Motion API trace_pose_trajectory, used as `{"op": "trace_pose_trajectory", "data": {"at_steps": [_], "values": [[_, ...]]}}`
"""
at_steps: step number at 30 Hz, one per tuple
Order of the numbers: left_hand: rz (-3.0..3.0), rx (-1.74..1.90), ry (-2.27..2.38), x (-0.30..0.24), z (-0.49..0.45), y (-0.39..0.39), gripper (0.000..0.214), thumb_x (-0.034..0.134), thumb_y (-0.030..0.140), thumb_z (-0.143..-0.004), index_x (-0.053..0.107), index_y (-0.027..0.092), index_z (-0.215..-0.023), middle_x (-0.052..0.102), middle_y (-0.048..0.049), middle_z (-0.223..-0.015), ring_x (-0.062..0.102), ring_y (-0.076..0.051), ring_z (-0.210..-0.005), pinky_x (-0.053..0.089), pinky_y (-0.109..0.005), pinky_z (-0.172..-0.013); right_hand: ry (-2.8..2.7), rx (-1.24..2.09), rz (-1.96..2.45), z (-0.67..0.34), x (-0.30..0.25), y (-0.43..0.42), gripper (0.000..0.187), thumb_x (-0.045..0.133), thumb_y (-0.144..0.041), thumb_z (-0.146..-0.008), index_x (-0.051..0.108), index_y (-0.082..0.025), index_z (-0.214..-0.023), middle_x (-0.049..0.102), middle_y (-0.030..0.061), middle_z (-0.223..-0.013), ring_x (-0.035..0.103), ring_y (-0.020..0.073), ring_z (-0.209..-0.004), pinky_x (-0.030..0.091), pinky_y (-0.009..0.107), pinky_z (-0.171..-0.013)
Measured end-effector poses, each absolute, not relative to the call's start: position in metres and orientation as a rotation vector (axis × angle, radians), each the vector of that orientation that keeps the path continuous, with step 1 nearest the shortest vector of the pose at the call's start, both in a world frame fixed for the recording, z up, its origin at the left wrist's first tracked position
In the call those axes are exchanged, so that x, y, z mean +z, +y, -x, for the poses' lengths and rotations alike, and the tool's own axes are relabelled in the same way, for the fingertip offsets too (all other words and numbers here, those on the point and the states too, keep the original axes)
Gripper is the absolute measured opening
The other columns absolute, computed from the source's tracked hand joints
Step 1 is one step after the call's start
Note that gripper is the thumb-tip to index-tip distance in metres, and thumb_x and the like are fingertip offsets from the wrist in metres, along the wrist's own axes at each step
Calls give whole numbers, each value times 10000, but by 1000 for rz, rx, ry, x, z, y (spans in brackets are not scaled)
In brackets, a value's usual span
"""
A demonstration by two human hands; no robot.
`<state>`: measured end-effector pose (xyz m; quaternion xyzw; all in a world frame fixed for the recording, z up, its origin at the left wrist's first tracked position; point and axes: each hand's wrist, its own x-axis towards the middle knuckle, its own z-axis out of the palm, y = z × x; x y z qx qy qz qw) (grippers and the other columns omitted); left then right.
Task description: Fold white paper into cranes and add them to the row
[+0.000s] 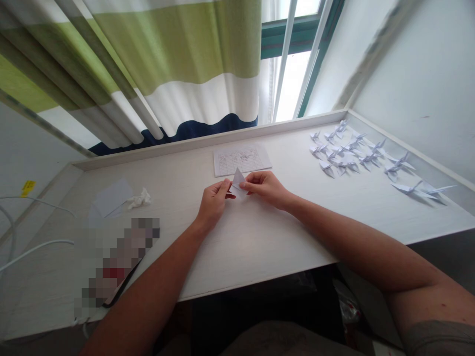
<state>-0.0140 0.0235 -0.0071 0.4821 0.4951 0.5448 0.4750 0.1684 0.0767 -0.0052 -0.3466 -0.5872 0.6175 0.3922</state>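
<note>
Between my two hands, above the middle of the white table, is a small folded piece of white paper [238,181] with a pointed top. My left hand [214,199] pinches its left edge between thumb and fingers. From the other side my right hand [266,186] grips it, the thumb lying on its front face. Just behind the hands a flat printed sheet with a table on it [243,159] lies on the tabletop. Several folded white paper cranes [343,153] stand in a group at the far right.
A raised rim [208,140] runs along the back of the white table [256,247]. At left lie loose white paper sheets [113,198], a crumpled tissue [140,199], and a blurred-out long object [122,267] near my left forearm. White cables [40,249] cross the left edge.
</note>
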Motion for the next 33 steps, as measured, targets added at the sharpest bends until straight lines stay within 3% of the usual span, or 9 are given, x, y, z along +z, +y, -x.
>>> {"op": "trace_pose_trajectory", "data": {"at_steps": [6,24,29,33], "values": [[-1298,1294,1261,-10,16,22,351,850,536,-836,834,187,-867,801,-54,-846,679,-180,-763,560,-305,-770,-1519,1585,860,-170,-5,75,409,950,-527,-680,745,-177,-730,738,21,-729,658,145,-700,555,289,-693],[-1321,1312,1294,-12,15,24,406,783,583,-873,763,181,-820,738,-33,-755,635,-176,-697,516,-309,-729,-1618,1536,901,-170,-4,78,486,903,-624,-709,733,-169,-686,675,8,-650,581,132,-640,520,288,-669],[-1445,1362,1465,-9,15,21,226,708,422,-936,715,211,-1013,753,-62,-961,685,-217,-872,529,-323,-760,-1715,1372,986,-172,-6,82,425,769,-582,-824,753,-167,-735,705,37,-677,583,152,-633,441,288,-609],[-1770,1241,1565,-6,19,15,69,700,273,-911,648,230,-916,717,-63,-998,670,-245,-963,535,-365,-828,-2006,1057,1185,-177,-1,83,334,684,-374,-891,662,-188,-615,640,13,-609,521,148,-609,352,309,-617]]}}
